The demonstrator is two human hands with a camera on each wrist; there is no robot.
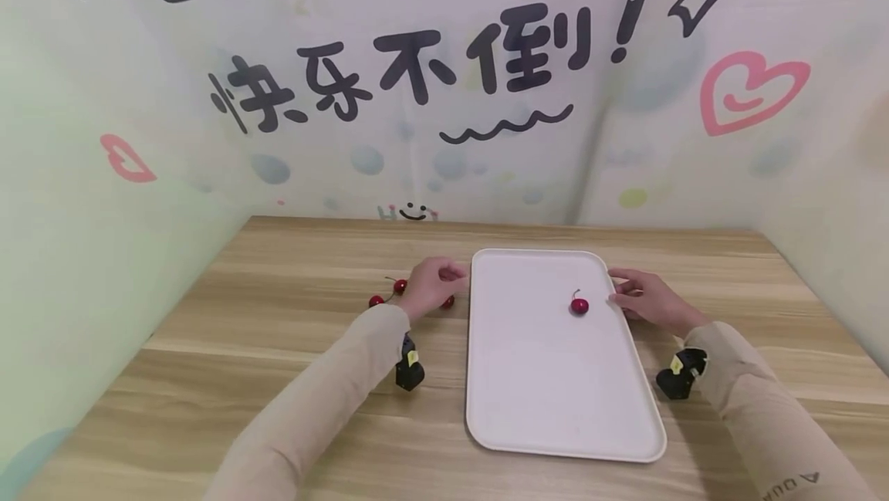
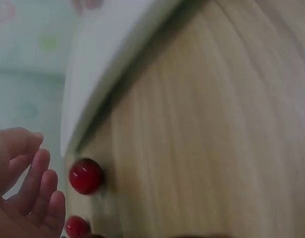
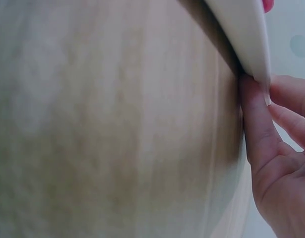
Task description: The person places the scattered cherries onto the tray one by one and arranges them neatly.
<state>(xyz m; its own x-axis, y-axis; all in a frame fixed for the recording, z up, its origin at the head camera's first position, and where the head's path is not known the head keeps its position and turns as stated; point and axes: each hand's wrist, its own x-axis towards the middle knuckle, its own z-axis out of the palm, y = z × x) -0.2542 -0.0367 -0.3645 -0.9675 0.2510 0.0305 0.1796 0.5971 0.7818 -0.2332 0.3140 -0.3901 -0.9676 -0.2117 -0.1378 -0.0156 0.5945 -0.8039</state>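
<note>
On the table (image 1: 160,408), seen from the head, a tray (image 1: 556,377) bears one cherry (image 1: 579,306) right of its middle; three more cherries (image 1: 400,286) lie near the left hand (image 1: 434,285), whose loosely curled fingers hold nothing, just beside the tray. From the left wrist, its thumb sits close to the fingertips. From the right wrist, the right hand (image 3: 281,183) pinches the tray's edge between thumb and fingers.
</note>
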